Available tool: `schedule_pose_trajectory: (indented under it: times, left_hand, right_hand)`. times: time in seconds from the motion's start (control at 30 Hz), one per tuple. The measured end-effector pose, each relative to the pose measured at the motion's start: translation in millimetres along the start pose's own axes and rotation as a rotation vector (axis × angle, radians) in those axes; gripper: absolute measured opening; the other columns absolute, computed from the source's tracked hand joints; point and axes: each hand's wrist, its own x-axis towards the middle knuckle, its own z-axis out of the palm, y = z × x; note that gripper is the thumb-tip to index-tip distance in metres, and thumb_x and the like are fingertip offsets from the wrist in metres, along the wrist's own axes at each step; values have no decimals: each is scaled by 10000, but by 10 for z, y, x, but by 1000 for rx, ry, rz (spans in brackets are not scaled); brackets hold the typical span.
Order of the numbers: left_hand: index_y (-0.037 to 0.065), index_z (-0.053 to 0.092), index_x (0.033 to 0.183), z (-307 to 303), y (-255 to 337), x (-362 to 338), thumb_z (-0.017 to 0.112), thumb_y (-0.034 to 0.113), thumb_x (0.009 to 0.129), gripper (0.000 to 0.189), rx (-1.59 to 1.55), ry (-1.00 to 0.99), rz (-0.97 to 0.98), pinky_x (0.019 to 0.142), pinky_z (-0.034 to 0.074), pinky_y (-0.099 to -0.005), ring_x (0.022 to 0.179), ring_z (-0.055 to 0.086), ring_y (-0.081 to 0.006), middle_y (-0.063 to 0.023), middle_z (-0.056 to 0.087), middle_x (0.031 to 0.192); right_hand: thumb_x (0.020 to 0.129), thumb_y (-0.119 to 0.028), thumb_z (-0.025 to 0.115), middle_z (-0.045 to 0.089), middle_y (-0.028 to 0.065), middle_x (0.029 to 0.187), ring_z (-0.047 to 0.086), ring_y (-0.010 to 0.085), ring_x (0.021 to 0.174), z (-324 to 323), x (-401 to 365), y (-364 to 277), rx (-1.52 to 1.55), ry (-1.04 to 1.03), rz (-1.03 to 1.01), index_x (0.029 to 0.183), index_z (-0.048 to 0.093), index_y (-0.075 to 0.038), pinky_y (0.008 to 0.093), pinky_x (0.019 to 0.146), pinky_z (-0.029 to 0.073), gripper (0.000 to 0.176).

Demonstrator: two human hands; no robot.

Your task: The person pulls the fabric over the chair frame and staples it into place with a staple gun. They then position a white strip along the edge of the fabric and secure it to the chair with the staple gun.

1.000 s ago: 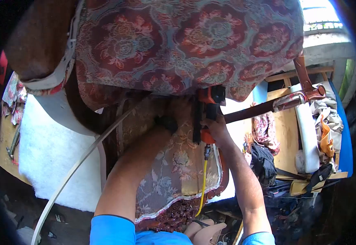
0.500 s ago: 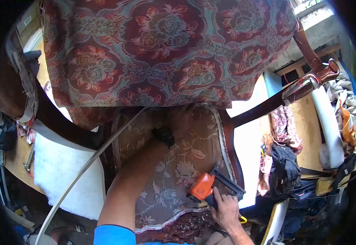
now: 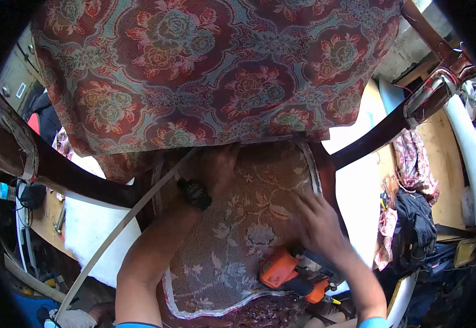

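Observation:
My left hand (image 3: pixel 219 167), with a black watch on its wrist, reaches up to the lower edge of the red floral upholstery fabric (image 3: pixel 259 82). Its fingers are in shadow and mostly hidden there. A long pale strip (image 3: pixel 123 218) runs from the lower left up to the fabric near that hand. My right hand (image 3: pixel 322 227), a little blurred, hovers over the patterned chair panel (image 3: pixel 221 262) with its fingers stretched out and nothing in them. Just below it, an orange and black staple gun (image 3: pixel 280 269) lies on the panel.
Dark wooden chair arms (image 3: pixel 380 131) rise on both sides. White padding (image 3: pixel 93 235) lies at the left, near a hammer (image 3: pixel 60 218). On the right are a black backpack (image 3: pixel 412 218) and a bundle of floral cloth (image 3: pixel 415 164).
My right hand has let go of the staple gun and moved up over the panel. The gun now rests lower down. The view has shifted, while my left hand stays at the fabric edge.

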Motion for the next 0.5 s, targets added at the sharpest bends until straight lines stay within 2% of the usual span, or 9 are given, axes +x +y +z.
schedule_pose_trajectory:
  times: [0.03,0.1,0.27,0.33,0.4,0.47,0.5]
  left_hand:
    - [38,583,1432,49,-129,-41,602,56,931,501,231,29,136,927,573,-467,1087,673,-382,-196,681,1271]
    - [45,574,1449,86,-219,-73,605,53,918,531,448,74,280,914,580,-458,1076,679,-379,-193,681,1272]
    - [54,566,1460,-41,-210,28,609,87,930,533,316,44,327,915,579,-474,1121,664,-364,-207,648,1321]
    - [47,571,1452,64,-318,17,615,102,936,520,-159,-48,169,937,571,-480,1153,648,-371,-214,631,1342]
    - [38,573,1444,105,-386,9,614,126,955,499,-178,-94,174,961,561,-479,1175,639,-371,-211,624,1356]
    - [26,573,1437,-137,-195,68,606,158,986,471,258,-95,340,988,549,-473,1186,636,-363,-198,624,1362]
    - [24,585,1418,-172,-151,70,600,171,998,446,281,-68,357,988,547,-470,1178,639,-359,-194,630,1352]
  right_hand:
    - [885,-167,736,636,217,1264,614,416,1158,202,250,230,8,-2,-75,1278,634,26,499,983,523,450]
    - [902,-146,697,600,216,1357,574,405,1254,596,692,541,-64,21,-152,1335,606,30,497,1050,488,475]
    - [902,-187,684,586,201,1388,558,387,1275,985,1093,675,-192,84,-192,1341,611,26,500,1073,469,494]
    - [894,-189,685,596,199,1366,565,388,1259,985,1106,612,-184,79,-134,1333,619,22,502,1061,475,492]
    - [869,-174,692,583,200,1370,575,393,1227,1005,1128,603,-193,105,-115,1352,607,13,511,1041,482,525]
    - [842,-157,699,563,202,1383,578,399,1208,997,1160,603,-202,125,-108,1375,592,0,519,1024,488,565]
    - [828,-148,702,550,203,1396,575,403,1205,983,1184,598,-204,129,-111,1388,584,-9,523,1017,491,589]
